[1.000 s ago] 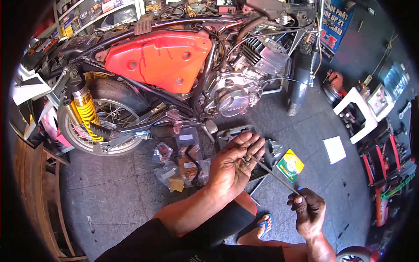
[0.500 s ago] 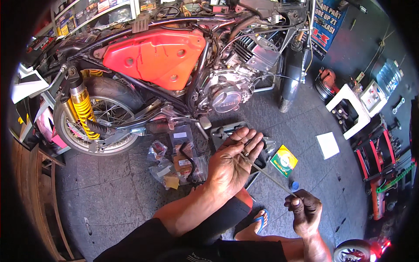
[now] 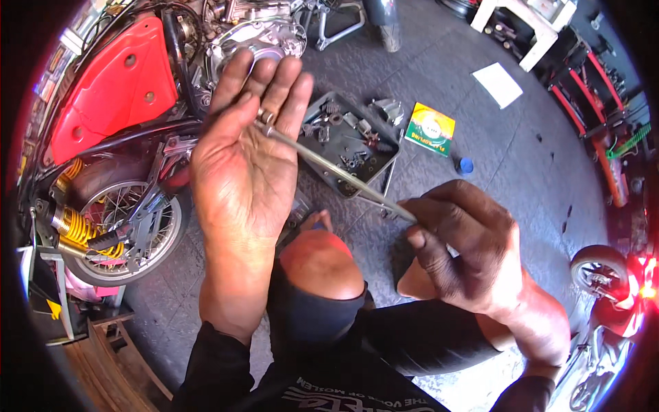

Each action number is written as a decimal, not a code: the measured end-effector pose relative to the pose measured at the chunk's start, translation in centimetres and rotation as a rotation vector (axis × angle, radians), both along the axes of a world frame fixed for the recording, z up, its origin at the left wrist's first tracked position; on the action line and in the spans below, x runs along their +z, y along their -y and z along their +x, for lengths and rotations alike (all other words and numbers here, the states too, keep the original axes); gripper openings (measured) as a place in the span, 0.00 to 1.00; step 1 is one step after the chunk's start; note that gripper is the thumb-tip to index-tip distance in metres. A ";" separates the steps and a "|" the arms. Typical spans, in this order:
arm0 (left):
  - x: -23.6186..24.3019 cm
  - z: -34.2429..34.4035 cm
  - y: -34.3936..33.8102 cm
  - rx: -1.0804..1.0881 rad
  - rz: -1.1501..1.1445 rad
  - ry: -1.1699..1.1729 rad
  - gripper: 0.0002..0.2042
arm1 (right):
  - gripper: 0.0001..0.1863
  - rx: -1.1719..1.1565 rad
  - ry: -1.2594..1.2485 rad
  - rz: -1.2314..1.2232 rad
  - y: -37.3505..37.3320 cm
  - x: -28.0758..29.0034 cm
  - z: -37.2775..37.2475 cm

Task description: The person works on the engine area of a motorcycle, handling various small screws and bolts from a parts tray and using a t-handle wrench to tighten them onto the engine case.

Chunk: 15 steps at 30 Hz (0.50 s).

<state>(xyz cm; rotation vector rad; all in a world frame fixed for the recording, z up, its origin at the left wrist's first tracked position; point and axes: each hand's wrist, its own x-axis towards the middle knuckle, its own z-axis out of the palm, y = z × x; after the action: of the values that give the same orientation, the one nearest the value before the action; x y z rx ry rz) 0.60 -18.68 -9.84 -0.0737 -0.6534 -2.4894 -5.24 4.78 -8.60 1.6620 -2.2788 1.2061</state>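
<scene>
A long thin metal rod (image 3: 340,172) runs diagonally between my hands, in front of a tray of small parts. My left hand (image 3: 244,168) is palm up with fingers loosely extended, and the rod's small flanged end lies at the base of its fingers, beside a band of metal. My right hand (image 3: 460,254), dark with grime, pinches the other end between thumb and fingers. The black tray (image 3: 319,156) on the floor holds several small metal parts. My bare knee (image 3: 319,268) is below the hands.
The motorcycle with red panel (image 3: 110,89) stands upper left, its yellow shock (image 3: 86,230) below. A yellow-green packet (image 3: 429,127), blue cap (image 3: 465,165) and white sheet (image 3: 498,85) lie on the tiled floor (image 3: 542,178). A red-and-black rack (image 3: 580,103) and red-lit wheel (image 3: 594,275) are at right.
The view has tilted down, shifting the motorcycle up and left. Both hands, still with the rod, appear larger and closer, the left hand higher and further left in the picture.
</scene>
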 end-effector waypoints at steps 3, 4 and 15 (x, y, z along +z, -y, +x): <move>-0.8 -1.5 0.9 -0.262 -0.011 -0.209 0.16 | 0.08 -0.050 0.132 0.034 0.5 -0.8 -0.6; -0.8 -2.0 1.0 -0.263 -0.021 -0.211 0.15 | 0.08 -0.058 0.223 0.040 1.0 -1.0 -0.8; -3.2 -7.1 1.6 -0.303 -0.063 0.081 0.24 | 0.11 0.005 1.117 -0.121 3.1 -5.6 -4.9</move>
<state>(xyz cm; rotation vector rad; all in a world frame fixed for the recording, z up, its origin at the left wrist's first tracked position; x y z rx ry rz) -6.46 -20.24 -12.99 -0.1021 -0.8061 -2.7734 -10.14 1.68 -14.19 1.0103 -2.5255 2.6785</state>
